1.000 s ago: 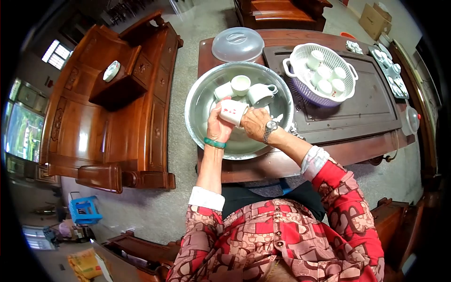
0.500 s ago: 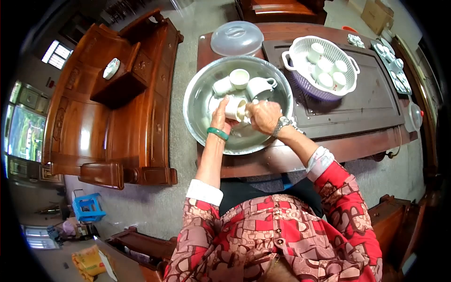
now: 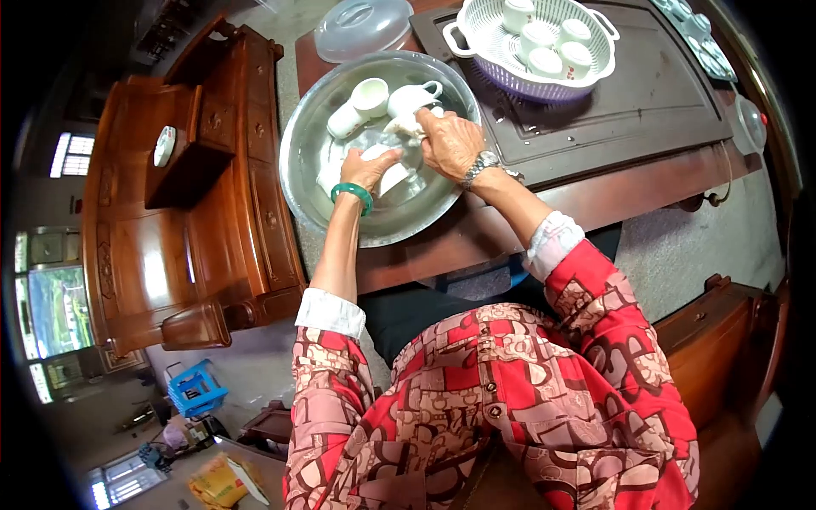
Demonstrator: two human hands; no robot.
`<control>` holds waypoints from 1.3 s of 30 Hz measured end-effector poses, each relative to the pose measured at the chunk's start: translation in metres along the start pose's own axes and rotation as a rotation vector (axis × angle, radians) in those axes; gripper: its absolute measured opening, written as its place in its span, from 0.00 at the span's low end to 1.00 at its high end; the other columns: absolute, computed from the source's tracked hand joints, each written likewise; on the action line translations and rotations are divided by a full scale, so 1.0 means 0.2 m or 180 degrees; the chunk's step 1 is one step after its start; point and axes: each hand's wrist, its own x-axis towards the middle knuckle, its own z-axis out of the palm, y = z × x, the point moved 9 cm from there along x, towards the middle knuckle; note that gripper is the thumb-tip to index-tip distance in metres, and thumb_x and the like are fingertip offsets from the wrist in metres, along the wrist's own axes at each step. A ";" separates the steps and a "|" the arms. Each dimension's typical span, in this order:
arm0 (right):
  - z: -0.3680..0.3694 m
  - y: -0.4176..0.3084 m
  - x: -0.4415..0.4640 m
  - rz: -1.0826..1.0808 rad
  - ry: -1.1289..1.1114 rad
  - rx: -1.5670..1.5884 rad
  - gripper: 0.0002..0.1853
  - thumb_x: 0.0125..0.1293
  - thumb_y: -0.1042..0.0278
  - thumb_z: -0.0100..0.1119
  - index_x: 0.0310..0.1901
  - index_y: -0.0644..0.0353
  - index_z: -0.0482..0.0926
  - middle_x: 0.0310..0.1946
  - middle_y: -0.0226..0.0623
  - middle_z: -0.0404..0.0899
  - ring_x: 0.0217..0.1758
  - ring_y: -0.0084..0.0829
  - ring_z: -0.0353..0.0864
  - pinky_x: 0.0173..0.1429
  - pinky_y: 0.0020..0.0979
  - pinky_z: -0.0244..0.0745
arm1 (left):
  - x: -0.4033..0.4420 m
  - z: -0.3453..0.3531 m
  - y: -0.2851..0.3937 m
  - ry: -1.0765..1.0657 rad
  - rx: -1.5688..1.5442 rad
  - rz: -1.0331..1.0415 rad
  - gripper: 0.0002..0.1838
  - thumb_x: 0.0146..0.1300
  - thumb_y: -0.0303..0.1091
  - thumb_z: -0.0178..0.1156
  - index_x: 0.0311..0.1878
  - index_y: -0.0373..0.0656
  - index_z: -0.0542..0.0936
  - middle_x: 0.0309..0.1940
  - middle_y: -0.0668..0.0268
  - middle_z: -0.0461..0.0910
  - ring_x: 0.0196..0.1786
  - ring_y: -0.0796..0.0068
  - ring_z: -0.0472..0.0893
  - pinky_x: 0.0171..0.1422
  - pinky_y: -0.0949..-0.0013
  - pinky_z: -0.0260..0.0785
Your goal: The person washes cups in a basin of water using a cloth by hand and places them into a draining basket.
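Over the metal basin (image 3: 308, 144), my left hand (image 3: 364, 170) grips a white cup (image 3: 393, 178), tilted low in the bowl. My right hand (image 3: 452, 146) is closed on a wet whitish cloth (image 3: 405, 126), apart from that cup. Close beyond the hands, a white cup (image 3: 371, 97) shows its open mouth, and another white cup (image 3: 345, 121) lies on its side. A white pitcher with a handle (image 3: 413, 99) rests beside them, near my right fingers. Water glistens at the bottom of the basin.
A white colander (image 3: 602, 63) with several white cups sits in a purple basket (image 3: 544, 92) on the dark tray (image 3: 629, 119). A clear plastic lid (image 3: 361, 30) lies behind the basin. At far right are a tray of cups (image 3: 701, 38) and another clear lid (image 3: 751, 123).
The view has shifted, so the table sits higher and further left. My right hand with the cloth has come away from the cup, which my left hand now holds lower in the basin.
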 end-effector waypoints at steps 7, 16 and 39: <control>0.04 -0.03 -0.02 -0.0143 -0.0079 -0.0217 0.13 0.50 0.67 0.55 0.39 0.59 0.74 0.27 0.52 0.77 0.32 0.46 0.80 0.34 0.42 0.75 | 0.10 0.08 0.02 0.0012 0.1760 0.0151 0.46 0.37 0.55 0.64 0.53 0.25 0.66 0.43 0.43 0.76 0.47 0.55 0.78 0.50 0.63 0.69; 0.04 -0.03 -0.02 -0.0205 0.0124 -0.0300 0.08 0.52 0.70 0.50 0.35 0.60 0.75 0.23 0.48 0.77 0.32 0.43 0.79 0.33 0.41 0.74 | 0.01 -0.03 0.23 0.0494 0.1070 0.0845 0.36 0.42 0.57 0.65 0.45 0.33 0.74 0.38 0.51 0.79 0.42 0.57 0.78 0.47 0.62 0.68; 0.04 -0.04 -0.03 -0.0259 0.0019 -0.0286 0.11 0.51 0.72 0.48 0.38 0.58 0.75 0.25 0.52 0.77 0.29 0.45 0.80 0.34 0.41 0.74 | -0.19 -0.07 -0.05 -0.0903 -0.4452 -0.1235 0.29 0.55 0.57 0.52 0.44 0.36 0.74 0.35 0.48 0.74 0.31 0.63 0.74 0.27 0.74 0.65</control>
